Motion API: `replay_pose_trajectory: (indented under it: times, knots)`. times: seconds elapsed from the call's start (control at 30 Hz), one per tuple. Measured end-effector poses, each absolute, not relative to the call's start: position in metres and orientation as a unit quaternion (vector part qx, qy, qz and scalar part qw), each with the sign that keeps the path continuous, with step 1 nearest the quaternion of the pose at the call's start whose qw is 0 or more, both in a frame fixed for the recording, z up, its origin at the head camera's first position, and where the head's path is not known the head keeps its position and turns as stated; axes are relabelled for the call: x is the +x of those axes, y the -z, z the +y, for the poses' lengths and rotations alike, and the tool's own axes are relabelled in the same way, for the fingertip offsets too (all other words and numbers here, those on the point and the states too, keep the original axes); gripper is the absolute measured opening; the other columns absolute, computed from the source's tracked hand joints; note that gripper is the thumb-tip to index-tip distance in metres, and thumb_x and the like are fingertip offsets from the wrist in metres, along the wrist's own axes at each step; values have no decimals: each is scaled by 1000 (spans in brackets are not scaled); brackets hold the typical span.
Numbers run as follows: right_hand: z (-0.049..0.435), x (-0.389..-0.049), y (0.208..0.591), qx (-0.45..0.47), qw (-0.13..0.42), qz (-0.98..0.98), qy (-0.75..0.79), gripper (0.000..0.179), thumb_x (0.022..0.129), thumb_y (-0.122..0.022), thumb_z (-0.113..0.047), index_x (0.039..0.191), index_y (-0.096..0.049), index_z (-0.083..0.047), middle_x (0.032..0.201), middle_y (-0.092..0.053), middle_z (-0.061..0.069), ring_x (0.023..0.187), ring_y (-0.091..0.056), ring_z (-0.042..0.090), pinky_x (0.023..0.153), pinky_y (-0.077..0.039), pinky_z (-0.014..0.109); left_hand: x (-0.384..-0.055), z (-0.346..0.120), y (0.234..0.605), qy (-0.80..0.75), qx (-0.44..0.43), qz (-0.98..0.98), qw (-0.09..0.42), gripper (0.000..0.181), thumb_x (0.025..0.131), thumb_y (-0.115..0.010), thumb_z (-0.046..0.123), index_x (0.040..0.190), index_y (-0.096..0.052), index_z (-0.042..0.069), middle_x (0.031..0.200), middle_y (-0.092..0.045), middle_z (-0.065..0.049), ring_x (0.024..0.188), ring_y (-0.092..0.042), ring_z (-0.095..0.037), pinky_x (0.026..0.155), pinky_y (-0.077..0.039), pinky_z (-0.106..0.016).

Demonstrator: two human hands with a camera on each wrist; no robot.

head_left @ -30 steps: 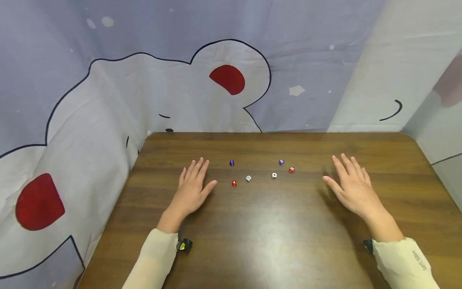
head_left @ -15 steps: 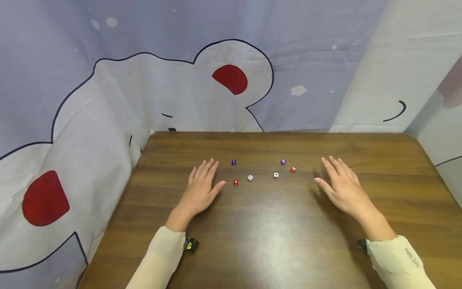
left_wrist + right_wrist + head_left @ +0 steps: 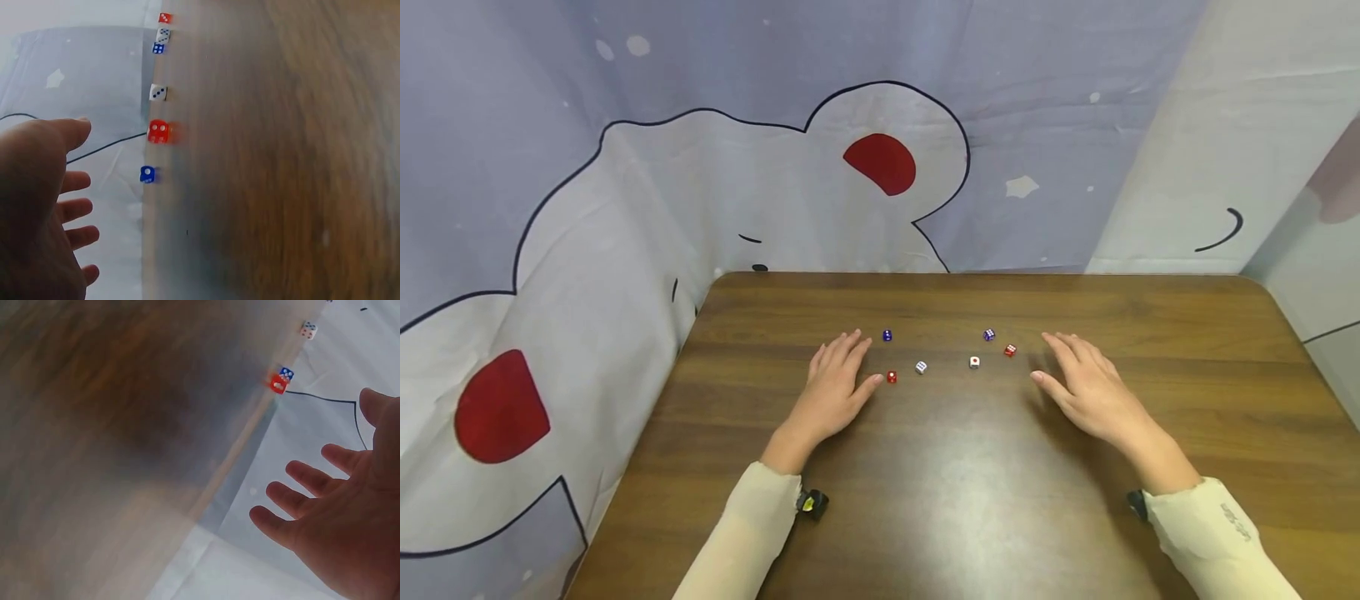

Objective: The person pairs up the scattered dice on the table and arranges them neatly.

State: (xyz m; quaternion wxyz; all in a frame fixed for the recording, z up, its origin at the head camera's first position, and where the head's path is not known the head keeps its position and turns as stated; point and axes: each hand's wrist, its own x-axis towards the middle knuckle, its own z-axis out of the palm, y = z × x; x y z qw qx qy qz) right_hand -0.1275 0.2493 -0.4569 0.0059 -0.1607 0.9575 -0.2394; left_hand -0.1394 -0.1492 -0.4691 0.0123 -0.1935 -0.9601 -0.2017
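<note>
Several small dice lie spread over the middle of the table. On the left are a blue die [image 3: 887,335], a red die [image 3: 892,377] and a white die [image 3: 921,367]. To the right lie another white die [image 3: 974,362], a second blue die [image 3: 988,334] and a second red die [image 3: 1011,351]. My left hand [image 3: 830,392], fingers extended, is just left of the left red die, its thumb tip close to it. Palm down and holding nothing, my right hand [image 3: 1090,396] is to the right of the second red die. In the left wrist view the red die [image 3: 158,132] shows beyond the thumb.
The brown wooden table [image 3: 955,467] ends at a far edge against a printed curtain [image 3: 737,183]. Dark wrist devices [image 3: 812,503] sit at the sleeve cuffs.
Both hands have moved inward, the left one rightward and the right one leftward, nearing the dice. The dice keep their places on the table; the head view has shifted slightly.
</note>
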Motion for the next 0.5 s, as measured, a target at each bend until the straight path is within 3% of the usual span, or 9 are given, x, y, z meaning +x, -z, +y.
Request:
replay_pose_trajectory:
  times: [0.3,0.5]
  knots:
    - [240,-127,459,-169,29,957,233,64,106,-47,-46,155,-34,-5,148,-41,23,139,-34,46,110,-23,68,-144,-132,474,216,-194,-957,13,57,103,-58,41,149,-48,10,157,-39,-13,146,-32,-33,120,-16,-58]
    - [230,-127,457,-172,44,956,235,65,106,-47,-47,154,-35,-5,148,-43,23,138,-36,45,109,-25,68,-145,-122,477,221,-186,-957,33,50,100,-63,36,141,-55,8,150,-48,-10,140,-40,-31,117,-24,-55]
